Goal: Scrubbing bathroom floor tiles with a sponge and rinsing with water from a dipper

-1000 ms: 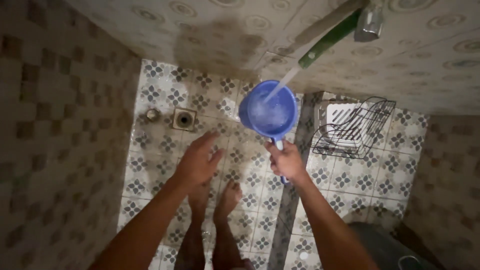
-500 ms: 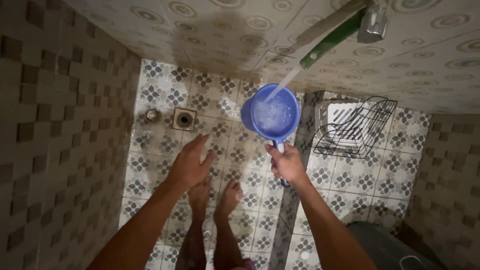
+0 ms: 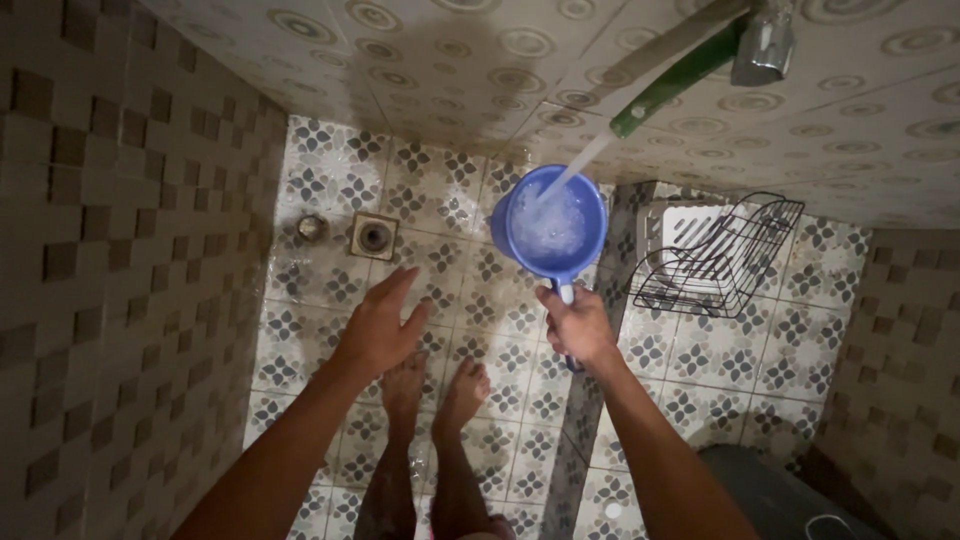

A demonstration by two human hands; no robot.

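While water fills it, mug (image 3: 548, 228) grows heavy, wet | right hand (image 3: 578, 325) grips handle | left hand (image 3: 385, 325) spread, empty

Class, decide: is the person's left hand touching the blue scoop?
Apart. The head view shows the left hand open, with patterned floor tiles visible between it and the blue scoop.

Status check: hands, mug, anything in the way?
Right hand grips blue mug by handle, under green spout stream. Left hand open, empty. Wire rack beside, clear.
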